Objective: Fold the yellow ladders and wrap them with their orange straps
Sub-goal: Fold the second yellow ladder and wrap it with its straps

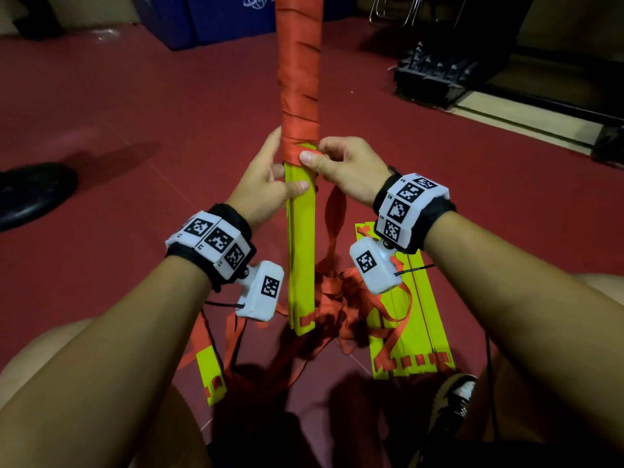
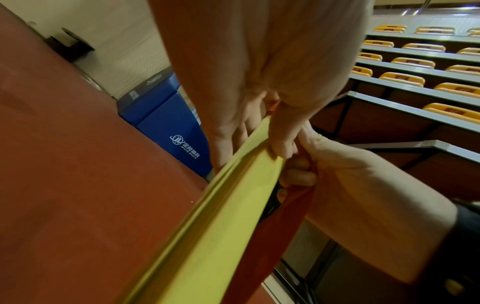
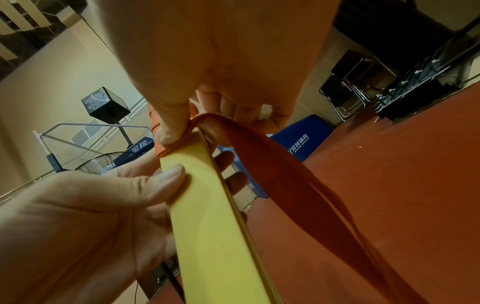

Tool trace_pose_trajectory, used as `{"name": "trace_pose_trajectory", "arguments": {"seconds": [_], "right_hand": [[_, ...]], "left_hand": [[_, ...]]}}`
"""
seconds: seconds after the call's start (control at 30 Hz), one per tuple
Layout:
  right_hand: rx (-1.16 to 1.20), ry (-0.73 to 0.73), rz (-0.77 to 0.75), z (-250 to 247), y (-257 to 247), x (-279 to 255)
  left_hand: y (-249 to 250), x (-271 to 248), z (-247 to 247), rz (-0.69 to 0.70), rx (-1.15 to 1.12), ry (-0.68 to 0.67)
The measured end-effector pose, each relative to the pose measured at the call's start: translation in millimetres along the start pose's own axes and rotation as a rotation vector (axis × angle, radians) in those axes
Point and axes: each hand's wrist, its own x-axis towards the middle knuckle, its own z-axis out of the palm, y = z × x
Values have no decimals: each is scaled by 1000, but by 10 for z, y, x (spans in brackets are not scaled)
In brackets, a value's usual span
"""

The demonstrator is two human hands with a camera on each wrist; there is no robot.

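Over the red floor [image 1: 135,106] we hold the folded yellow ladder [image 1: 300,238] lengthwise away from us: left hand [image 1: 266,184] grips it, right hand [image 1: 344,167] pinches orange strap [image 1: 299,96]. Blue mat [image 2: 166,127] w/ "JINLING SPORTS".

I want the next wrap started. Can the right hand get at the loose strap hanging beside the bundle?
Probably yes: the loose strap hangs just below the right hand, nothing between, though its thumb now presses the wrap.

Red floor [image 1: 169,106] carries flat yellow ladder slats [image 1: 410,319], tangled orange straps [image 1: 341,298].
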Motion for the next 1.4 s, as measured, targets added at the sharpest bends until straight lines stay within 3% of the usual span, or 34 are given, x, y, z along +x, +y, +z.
{"name": "trace_pose_trajectory", "arguments": {"seconds": [0.27,0.5,0.67,0.87,1.17,1.4], "right_hand": [[-127,63,4,-15,56,37],[-190,123,30,7,95,51],[-262,157,61,20,76,39],[-291,97,75,44,38,5],[6,-130,63,-39,12,-21],[-56,-27,17,-56,28,1]], "left_hand": [[-11,25,7,-111,2,5],[-35,47,-29,-33,99,12],[-121,28,-9,25,208,-112],[-150,15,2,-2,285,-26],[-89,31,-61,-14,175,-34],[-128,54,-59,-103,184,18]]}}
